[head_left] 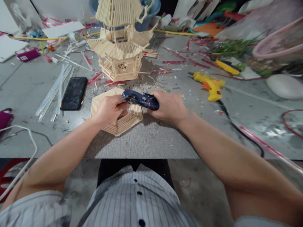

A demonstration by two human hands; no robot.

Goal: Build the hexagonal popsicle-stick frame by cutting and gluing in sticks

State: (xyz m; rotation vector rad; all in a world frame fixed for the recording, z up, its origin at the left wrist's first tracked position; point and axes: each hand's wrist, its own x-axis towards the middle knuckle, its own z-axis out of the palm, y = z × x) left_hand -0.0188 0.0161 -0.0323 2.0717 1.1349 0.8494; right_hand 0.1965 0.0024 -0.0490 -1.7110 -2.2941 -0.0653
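My right hand [167, 105] is wrapped round a dark blue hand cutter [140, 99] with a hooked jaw, held above the table and pointing left. The fingers of my left hand [110, 108] are pinched together close under the jaw; what they hold is hidden. Beneath my left hand lies a six-sided frame of thin wooden sticks [111, 127], with an opening in its middle. Behind the cutter stands a pagoda model built of the same pale sticks [121, 52], with tiered sloping roofs.
A black phone [74, 93] and clear glue sticks [50, 93] lie left. To the right rests a yellow glue gun [210, 85] with its black cord, near a yellow utility knife [227, 67]. Red strips and offcuts litter the grey table [151, 143]. A blue basin [153, 11] stands behind.
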